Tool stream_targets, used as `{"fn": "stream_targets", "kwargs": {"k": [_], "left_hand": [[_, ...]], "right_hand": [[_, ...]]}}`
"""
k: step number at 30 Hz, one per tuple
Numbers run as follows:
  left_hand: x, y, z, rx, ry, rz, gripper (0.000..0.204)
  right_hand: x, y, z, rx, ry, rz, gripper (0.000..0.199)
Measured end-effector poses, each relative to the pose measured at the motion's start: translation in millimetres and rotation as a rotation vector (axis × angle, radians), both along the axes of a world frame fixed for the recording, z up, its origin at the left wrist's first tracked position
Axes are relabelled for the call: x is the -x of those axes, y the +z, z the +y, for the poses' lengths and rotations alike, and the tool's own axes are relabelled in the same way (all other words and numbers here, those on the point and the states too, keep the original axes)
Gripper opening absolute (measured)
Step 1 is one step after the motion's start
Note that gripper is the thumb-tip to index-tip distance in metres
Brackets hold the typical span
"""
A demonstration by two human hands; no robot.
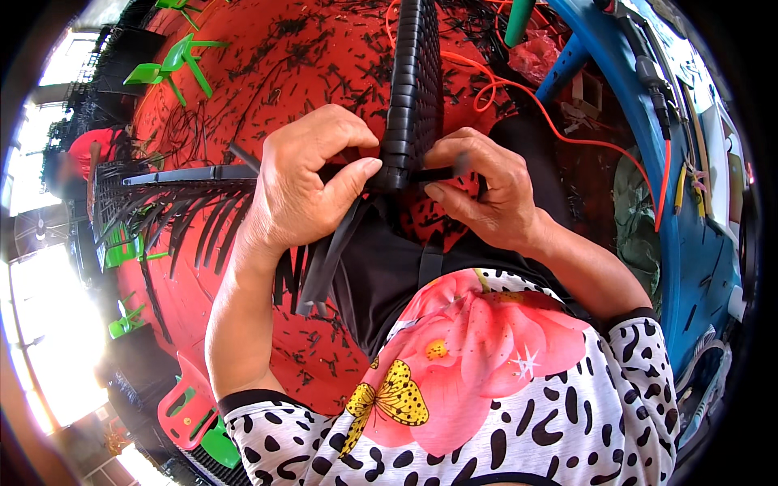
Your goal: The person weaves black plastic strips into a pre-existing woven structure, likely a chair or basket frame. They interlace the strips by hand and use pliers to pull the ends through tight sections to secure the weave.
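A black woven wicker panel (412, 81) stands edge-on in front of me, its thick wrapped edge ending between my hands. My left hand (312, 174) is closed at the left of that end, thumb and bent fingers pressed against the weave. My right hand (490, 190) pinches a flat black plastic strip (438, 173) sticking out to the right; its tip is blurred by motion. A black frame bar (190, 175) runs off to the left with many loose black strips (215, 231) hanging from it. More strip ends (320, 279) hang below my left wrist.
Black strip scraps litter the red floor (267, 89). A blue table (689, 267) with tools and cables curves along the right; an orange cord (559, 130) trails from it. Small green chairs (180, 65) and a red chair (188, 405) stand left, near a person in red (85, 154).
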State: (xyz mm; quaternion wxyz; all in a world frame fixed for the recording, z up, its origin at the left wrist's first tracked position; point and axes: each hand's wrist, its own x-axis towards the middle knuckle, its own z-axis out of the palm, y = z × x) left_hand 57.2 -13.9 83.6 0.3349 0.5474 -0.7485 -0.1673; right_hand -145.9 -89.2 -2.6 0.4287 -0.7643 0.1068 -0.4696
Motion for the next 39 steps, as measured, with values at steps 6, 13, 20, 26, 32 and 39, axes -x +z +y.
{"fn": "stream_targets", "kwargs": {"k": [6, 13, 20, 26, 32, 39], "left_hand": [[3, -4, 15, 0.166, 0.013, -0.180, 0.022], [2, -12, 25, 0.303, 0.051, -0.270, 0.033], [5, -18, 27, 0.348, 0.105, -0.279, 0.037], [11, -14, 29, 0.393, 0.114, -0.349, 0.022], [14, -23, 32, 0.423, 0.181, -0.278, 0.022], [10, -16, 26, 0.312, 0.127, -0.132, 0.025]], "right_hand": [[0, 15, 6, 0.018, -0.028, 0.009, 0.031], [-12, 17, 11, 0.125, -0.111, 0.017, 0.035], [-14, 20, 16, 0.146, -0.134, 0.098, 0.031], [-14, 28, 14, 0.023, -0.047, 0.116, 0.027], [-11, 34, 12, -0.108, 0.047, 0.154, 0.025], [-16, 28, 18, -0.060, -0.029, 0.100, 0.026]]}}
